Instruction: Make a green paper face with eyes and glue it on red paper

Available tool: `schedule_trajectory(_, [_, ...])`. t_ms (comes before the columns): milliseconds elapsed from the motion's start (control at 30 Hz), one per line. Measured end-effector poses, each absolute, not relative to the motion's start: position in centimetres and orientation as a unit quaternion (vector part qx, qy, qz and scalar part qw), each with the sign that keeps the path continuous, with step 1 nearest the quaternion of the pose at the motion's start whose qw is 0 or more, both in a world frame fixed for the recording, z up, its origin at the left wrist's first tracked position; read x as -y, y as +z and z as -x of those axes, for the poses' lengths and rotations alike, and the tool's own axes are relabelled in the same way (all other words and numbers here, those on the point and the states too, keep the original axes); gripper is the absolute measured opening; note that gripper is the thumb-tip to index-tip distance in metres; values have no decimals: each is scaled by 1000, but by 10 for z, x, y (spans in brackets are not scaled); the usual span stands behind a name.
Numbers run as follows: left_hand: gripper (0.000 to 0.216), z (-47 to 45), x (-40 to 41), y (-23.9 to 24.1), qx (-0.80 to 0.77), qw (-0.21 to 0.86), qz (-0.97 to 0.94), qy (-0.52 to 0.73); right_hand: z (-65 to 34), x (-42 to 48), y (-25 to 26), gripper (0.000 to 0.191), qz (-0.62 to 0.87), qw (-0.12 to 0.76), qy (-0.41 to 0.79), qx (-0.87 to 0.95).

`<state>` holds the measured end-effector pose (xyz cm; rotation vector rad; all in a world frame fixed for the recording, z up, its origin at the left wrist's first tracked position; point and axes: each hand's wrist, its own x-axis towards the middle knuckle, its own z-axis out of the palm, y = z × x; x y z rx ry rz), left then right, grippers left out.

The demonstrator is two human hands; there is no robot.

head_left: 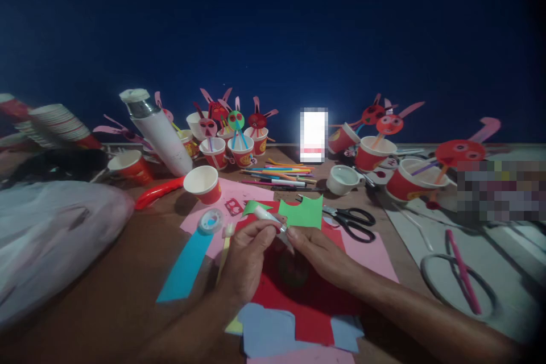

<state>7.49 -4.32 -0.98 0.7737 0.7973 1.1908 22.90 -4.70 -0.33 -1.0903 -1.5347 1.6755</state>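
My left hand (246, 259) is closed around a white glue stick or marker (267, 216), its tip pointing up and to the left. My right hand (319, 250) pinches the other end of it, by a small metallic-looking piece. Both hands hover over a red paper sheet (313, 296) lying on pink paper (367, 253). Just behind the fingers lie a green cut paper shape (306, 211) and a smaller green scrap (255, 207). A blue paper strip (186, 266) and a roll of tape (210, 220) lie to the left of my left hand.
Black scissors (354, 220) lie right of the green paper. Red paper cups (203, 183) with paper animal faces on sticks (235, 120) stand at the back, with coloured pens (281, 173), a white bottle (156, 131), a white cup (342, 179) and a plastic bag (51, 233) on the left.
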Motion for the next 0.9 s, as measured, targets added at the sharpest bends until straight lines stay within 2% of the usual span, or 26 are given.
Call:
schedule_trajectory(100, [12, -74, 43, -9, -367, 683, -355, 522, -229, 45, -4, 39, 437, 340, 575, 603])
schedule_trajectory(233, [12, -72, 43, -8, -390, 666, -372, 516, -230, 40, 0, 35, 455, 352, 589, 568])
schedule_trajectory(400, [17, -70, 40, -5, -453, 642, -334, 521, -240, 35, 18, 28, 451, 443, 557, 539])
schedule_trajectory(467, [15, -70, 38, -4, -465, 649, -311, 515, -245, 36, 25, 24, 454, 465, 491, 580])
schedule_trajectory(567, [11, -69, 35, -4, -441, 674, -290, 518, -250, 40, 31, 22, 471, 456, 316, 686])
schedule_trajectory(700, [21, -68, 34, -6, -411, 699, -265, 522, -251, 44, 30, 27, 434, 419, 98, 792])
schedule_trajectory(800, [27, -67, 35, -6, -408, 703, -260, 521, -250, 44, 26, 29, 408, 388, 11, 826])
schedule_trajectory(900, [27, -67, 36, -5, -410, 700, -266, 521, -249, 44, 22, 29, 400, 366, -26, 840])
